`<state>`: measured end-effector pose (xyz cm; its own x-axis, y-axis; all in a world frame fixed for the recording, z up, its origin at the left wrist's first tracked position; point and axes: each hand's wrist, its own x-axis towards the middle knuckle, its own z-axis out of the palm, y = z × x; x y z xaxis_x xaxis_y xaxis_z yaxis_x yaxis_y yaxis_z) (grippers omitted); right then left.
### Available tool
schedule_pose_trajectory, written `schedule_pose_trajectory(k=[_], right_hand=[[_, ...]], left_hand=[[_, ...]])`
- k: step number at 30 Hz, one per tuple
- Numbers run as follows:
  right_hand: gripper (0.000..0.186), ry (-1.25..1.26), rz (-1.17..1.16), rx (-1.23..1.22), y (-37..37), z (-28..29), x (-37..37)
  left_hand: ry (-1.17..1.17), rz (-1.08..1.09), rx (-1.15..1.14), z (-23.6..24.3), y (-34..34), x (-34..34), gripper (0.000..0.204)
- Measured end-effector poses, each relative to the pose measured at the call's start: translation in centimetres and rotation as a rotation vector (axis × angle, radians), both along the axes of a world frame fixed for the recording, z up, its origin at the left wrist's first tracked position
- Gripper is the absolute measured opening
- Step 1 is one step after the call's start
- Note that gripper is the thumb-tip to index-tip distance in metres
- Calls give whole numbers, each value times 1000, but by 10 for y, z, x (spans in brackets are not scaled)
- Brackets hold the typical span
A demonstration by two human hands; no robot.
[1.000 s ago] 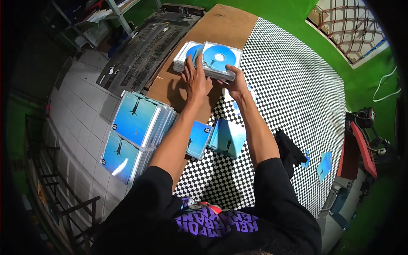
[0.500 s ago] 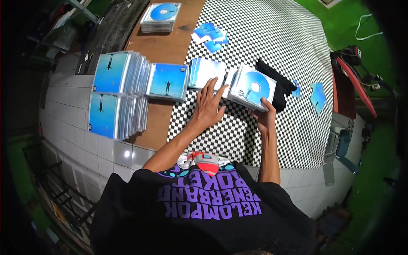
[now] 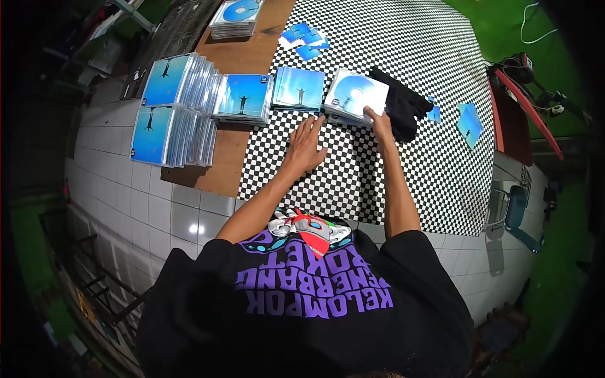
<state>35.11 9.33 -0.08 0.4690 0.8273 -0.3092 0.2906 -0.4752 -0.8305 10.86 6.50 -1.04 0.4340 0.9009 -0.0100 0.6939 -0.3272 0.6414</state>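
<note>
Evidently, the work lies at the upper middle of the view; take the left hand (image 3: 305, 148) as the clock's centre, with the person's chest at six. That hand is spread flat and palm down over the checkered surface (image 3: 340, 189), its grip loose and holding nothing, fingertips just short of the booklets (image 3: 299, 88) at twelve.

Between one and two o'clock sit the disc cases (image 3: 348, 87), a low stack whose top case shows a blue disc under glare. The right hand (image 3: 382, 129) grasps it at the five o'clock corner, thumb on top, the other fingers hidden; whether the stack's full weight is on the surface I cannot tell. A black cloth (image 3: 403, 107) lies just beside it toward three.

At ten are the closed cases (image 3: 242, 94), and farther out, between nine and ten, the long rows (image 3: 169, 82). Another stack (image 3: 236, 12) stands at eleven.

Each case should be light, stiff and slick, brittle at hinges and corners, and several together may slide apart. Best taken by opposite side edges with support beneath, keeping the thumb off the disc.
</note>
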Motion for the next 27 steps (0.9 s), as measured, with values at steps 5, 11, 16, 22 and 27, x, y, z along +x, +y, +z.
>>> schedule_pose_trajectory(k=[5,11,16,22,27], right_hand=[[65,-536,117,124,5,-19,9],[61,-182,-82,352,-34,-1,4],[59,421,-167,198,-108,28,-26],[65,525,162,-46,-128,18,-25],[71,587,186,24,-110,15,-30]], left_hand=[[-13,54,27,-1,-3,25,84],[-150,115,16,10,-18,17,86],[-160,83,151,36,-49,5,97],[145,-28,232,35,-68,5,114],[11,183,-158,43,-71,11,118]])
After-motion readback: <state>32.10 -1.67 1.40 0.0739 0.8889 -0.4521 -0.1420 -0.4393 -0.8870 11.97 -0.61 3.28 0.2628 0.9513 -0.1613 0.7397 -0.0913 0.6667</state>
